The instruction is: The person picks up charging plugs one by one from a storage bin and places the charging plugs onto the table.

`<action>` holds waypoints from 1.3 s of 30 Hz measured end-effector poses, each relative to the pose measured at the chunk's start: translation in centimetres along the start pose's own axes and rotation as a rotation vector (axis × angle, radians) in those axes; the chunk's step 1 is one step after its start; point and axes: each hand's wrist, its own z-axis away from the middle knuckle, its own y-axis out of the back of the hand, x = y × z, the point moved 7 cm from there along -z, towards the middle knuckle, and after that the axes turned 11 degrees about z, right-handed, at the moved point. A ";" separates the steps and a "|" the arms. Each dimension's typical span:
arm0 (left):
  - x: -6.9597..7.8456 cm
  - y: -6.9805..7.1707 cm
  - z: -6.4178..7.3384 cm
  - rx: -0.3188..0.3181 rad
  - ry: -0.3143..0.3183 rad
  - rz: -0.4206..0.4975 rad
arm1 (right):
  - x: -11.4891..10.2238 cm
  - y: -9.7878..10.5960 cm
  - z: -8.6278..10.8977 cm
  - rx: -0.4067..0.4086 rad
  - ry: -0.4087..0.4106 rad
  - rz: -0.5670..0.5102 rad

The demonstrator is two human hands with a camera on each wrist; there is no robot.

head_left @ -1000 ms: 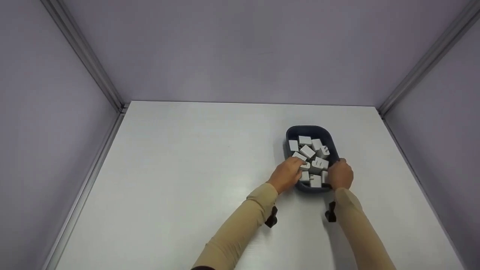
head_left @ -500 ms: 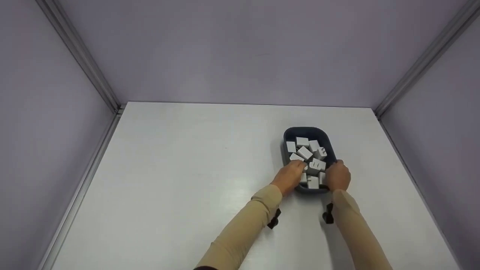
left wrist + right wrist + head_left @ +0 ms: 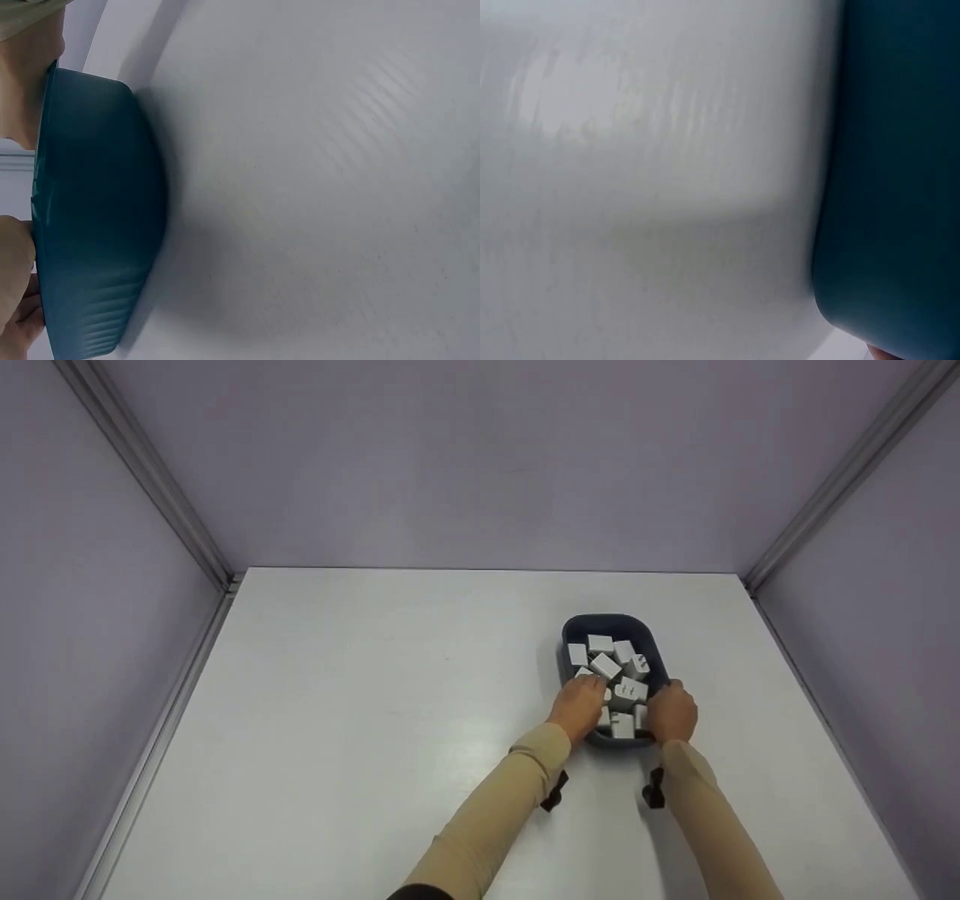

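Note:
A dark blue-green basket (image 3: 609, 622) stands at the right of the white table, filled with several white plug adapters (image 3: 630, 690), some showing two prongs. My left hand (image 3: 579, 706) reaches over the basket's left side. Its thumb and fingers curl round a white plug adapter (image 3: 607, 696), mostly hidden by the hand. In the left wrist view, thumb and fingers show just above the rim. My right hand (image 3: 672, 712) grips the basket's right rim, its fingers folded over the edge. The basket's outer wall (image 3: 892, 187) fills the right of the right wrist view.
The white table (image 3: 375, 697) spreads out to the left of the basket. Pale panels (image 3: 480, 465) with grey metal corner rails (image 3: 161, 472) close in the back and both sides. Black wrist mounts (image 3: 654, 789) hang under both sleeves, close over the table.
My left hand has shifted slightly inward over the basket's left side. The right hand keeps its hold on the rim. The whole view has drifted a little, the basket appearing further left.

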 end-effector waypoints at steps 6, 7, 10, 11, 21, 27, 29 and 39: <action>-0.4 -0.1 0.1 -0.011 0.069 -0.005 | -0.4 -0.1 0.3 -0.005 0.014 -0.012; -0.4 0.0 0.1 -0.010 0.078 -0.018 | -0.5 -0.1 0.4 -0.002 0.020 -0.015; -0.4 0.1 0.2 -0.015 0.093 -0.048 | -0.6 -0.2 0.5 0.006 0.036 -0.021; -0.4 0.1 0.2 -0.017 0.091 -0.055 | -0.6 -0.2 0.6 0.009 0.038 -0.023; -0.2 0.0 -0.3 0.002 0.083 -0.020 | -0.6 0.1 0.4 0.011 0.032 -0.035; -0.1 0.0 -0.1 0.003 0.104 -0.021 | -0.4 -0.1 0.3 0.002 0.016 -0.043; 0.0 0.1 -0.1 0.021 0.106 -0.020 | -0.3 -0.1 0.3 -0.007 0.007 -0.044; -0.3 0.2 0.2 0.008 0.126 -0.007 | -0.7 -0.1 0.4 -0.007 0.033 -0.012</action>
